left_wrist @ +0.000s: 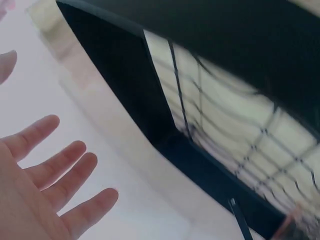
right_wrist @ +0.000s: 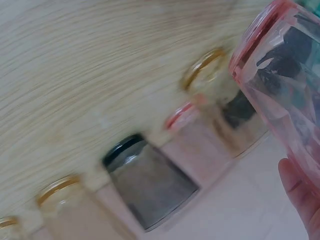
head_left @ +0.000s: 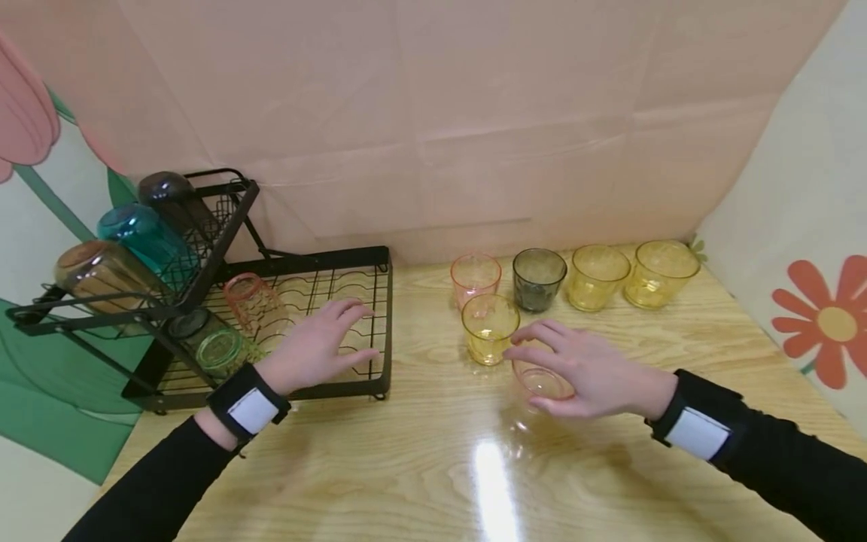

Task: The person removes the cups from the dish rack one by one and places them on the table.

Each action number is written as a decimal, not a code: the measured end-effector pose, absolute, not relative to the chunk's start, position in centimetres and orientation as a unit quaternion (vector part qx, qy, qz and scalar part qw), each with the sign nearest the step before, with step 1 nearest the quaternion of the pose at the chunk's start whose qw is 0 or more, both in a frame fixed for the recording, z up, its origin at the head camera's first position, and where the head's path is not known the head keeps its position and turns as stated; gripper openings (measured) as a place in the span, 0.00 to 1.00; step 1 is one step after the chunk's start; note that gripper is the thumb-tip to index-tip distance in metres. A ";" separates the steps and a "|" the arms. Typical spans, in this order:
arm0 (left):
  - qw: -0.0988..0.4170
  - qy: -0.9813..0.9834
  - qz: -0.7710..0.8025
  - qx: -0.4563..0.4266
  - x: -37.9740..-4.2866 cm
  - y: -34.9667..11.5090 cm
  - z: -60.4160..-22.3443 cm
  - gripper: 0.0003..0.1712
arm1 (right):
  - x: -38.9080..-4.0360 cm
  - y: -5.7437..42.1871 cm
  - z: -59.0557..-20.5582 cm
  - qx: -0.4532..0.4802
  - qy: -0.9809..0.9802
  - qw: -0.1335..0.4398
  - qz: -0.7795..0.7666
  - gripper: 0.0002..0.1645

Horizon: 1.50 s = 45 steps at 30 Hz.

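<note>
My right hand (head_left: 585, 373) holds a clear pink glass (head_left: 542, 382) near its rim, fingers on the far side and thumb on the near side. In the right wrist view the pink glass (right_wrist: 290, 75) fills the upper right, with a fingertip (right_wrist: 292, 185) against it. A yellow glass (head_left: 491, 331) stands just beyond that hand. My left hand (head_left: 321, 342) is spread over the right part of the black dish rack (head_left: 389, 324), holding nothing. The left wrist view shows its fingers apart beside the rack's frame (left_wrist: 115, 70).
Behind stand a pink glass (head_left: 474, 275), a grey glass (head_left: 538, 278) and two yellow glasses (head_left: 599, 278). The rack's lower level holds a pink glass (head_left: 250, 297) and a green glass (head_left: 223, 350); its raised tier holds brown (head_left: 101, 271), teal (head_left: 145, 233) and dark (head_left: 169, 192) glasses.
</note>
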<state>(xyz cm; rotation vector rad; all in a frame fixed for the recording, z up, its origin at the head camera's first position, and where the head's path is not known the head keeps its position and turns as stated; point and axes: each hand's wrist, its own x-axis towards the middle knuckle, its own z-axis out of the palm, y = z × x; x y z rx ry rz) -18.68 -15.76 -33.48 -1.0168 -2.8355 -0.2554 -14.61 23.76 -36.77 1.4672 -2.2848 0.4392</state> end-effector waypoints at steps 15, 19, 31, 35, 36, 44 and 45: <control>0.078 -0.984 -0.067 -0.145 -24.8 -20.2 -31.6 0.43 | -18.5 27.9 -38.7 0.416 -0.882 0.191 0.112 0.31; 0.084 -0.988 -0.074 -0.110 -26.0 -21.5 -31.8 0.44 | -19.2 27.9 -39.3 0.402 -0.890 0.187 0.109 0.30; 0.047 -0.991 -0.125 -0.032 -27.3 -24.2 -32.1 0.52 | -20.0 27.5 -40.1 0.369 -0.912 0.145 0.106 0.30; 0.047 -0.990 -0.131 -0.014 -27.5 -24.5 -32.2 0.52 | -20.3 27.8 -40.3 0.369 -0.912 0.145 0.104 0.32; 0.047 -0.990 -0.130 -0.009 -27.6 -24.6 -32.2 0.52 | -20.4 27.8 -40.3 0.371 -0.911 0.149 0.103 0.32; 0.033 -0.989 -0.140 0.019 -27.9 -24.6 -31.8 0.52 | -21.2 28.2 -40.5 0.389 -0.895 0.202 0.085 0.34; 0.028 -0.989 -0.147 0.022 -28.0 -24.6 -31.7 0.52 | -21.1 28.1 -40.3 0.388 -0.895 0.204 0.087 0.34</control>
